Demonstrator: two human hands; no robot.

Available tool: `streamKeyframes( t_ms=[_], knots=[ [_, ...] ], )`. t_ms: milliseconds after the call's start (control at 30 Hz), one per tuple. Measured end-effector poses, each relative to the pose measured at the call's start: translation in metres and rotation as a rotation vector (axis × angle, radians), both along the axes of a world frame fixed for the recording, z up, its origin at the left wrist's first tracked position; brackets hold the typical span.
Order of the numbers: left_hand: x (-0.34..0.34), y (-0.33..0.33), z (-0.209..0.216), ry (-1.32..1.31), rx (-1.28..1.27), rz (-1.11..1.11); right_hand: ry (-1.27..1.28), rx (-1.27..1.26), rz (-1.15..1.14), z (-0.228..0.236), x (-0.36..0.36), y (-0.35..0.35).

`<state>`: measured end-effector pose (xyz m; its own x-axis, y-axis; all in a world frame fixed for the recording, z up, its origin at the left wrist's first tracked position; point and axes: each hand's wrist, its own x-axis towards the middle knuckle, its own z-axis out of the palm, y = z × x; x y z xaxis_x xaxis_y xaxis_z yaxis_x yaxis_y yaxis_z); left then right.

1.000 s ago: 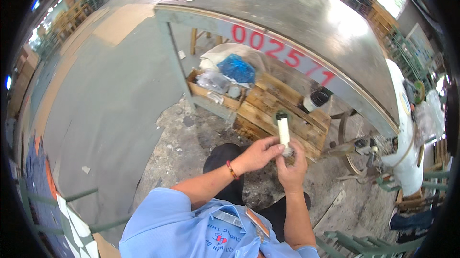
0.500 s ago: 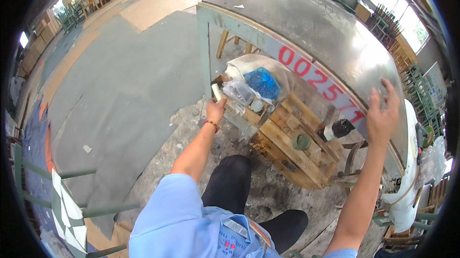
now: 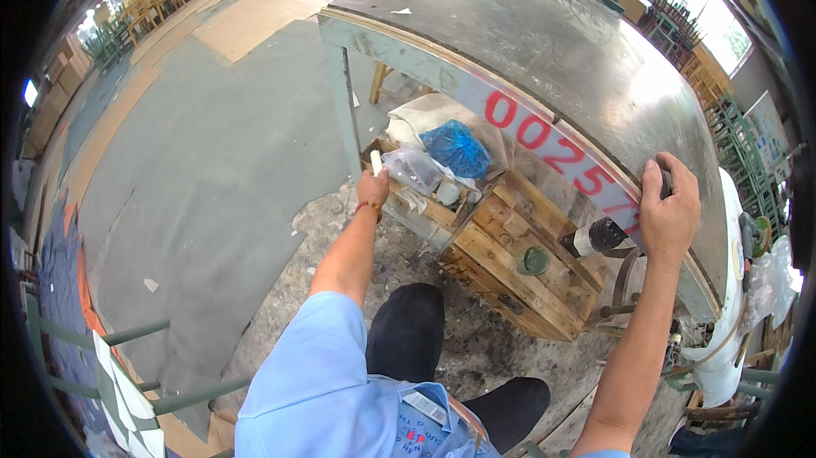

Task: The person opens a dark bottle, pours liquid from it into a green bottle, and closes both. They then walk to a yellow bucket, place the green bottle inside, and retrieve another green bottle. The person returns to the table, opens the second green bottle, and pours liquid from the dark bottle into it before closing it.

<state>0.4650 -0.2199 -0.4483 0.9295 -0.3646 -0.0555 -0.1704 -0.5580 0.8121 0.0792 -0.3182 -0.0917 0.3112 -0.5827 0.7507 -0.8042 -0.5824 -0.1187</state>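
My left hand (image 3: 372, 188) is closed around a short white cylinder (image 3: 376, 161), whose upper end sticks out above my fingers. It is held at the near edge of a wooden box (image 3: 441, 213) beneath the table. At the table's right front corner, my right hand (image 3: 671, 212) has its fingers curled round a small dark object (image 3: 665, 183). Most of that object is hidden, so I cannot tell its kind. The hand rests at the edge of the metal-topped table (image 3: 544, 42).
Under the table are a blue plastic bag (image 3: 456, 149), a clear bag (image 3: 411, 169), a wooden crate (image 3: 484, 247), a green cup (image 3: 533, 261) and a dark-wrapped bottle (image 3: 599, 236). Grey sheeting (image 3: 204, 144) covers the floor at left. Green bars (image 3: 200, 396) stand at lower left.
My right hand has come down from above the table's corner, and its spread fingers have closed on the dark object. My left hand has shifted slightly left and up, still gripping the white cylinder.
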Motion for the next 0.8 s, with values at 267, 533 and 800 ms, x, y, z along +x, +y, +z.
streamKeyframes(
  t_ms=[267, 533, 800],
  knots=[
    [-0.013, -0.024, 0.015, -0.124, -0.369, 0.129, 0.002, -0.019, -0.004, -0.001, -0.003, -0.003],
    [0.033, -0.069, 0.032, 0.008, -0.023, 0.128, -0.013, -0.033, 0.018, -0.003, -0.003, -0.003],
    [0.052, -0.071, 0.021, 0.078, 0.193, 0.065, -0.050, -0.007, 0.063, -0.003, -0.002, -0.004]
  ],
)
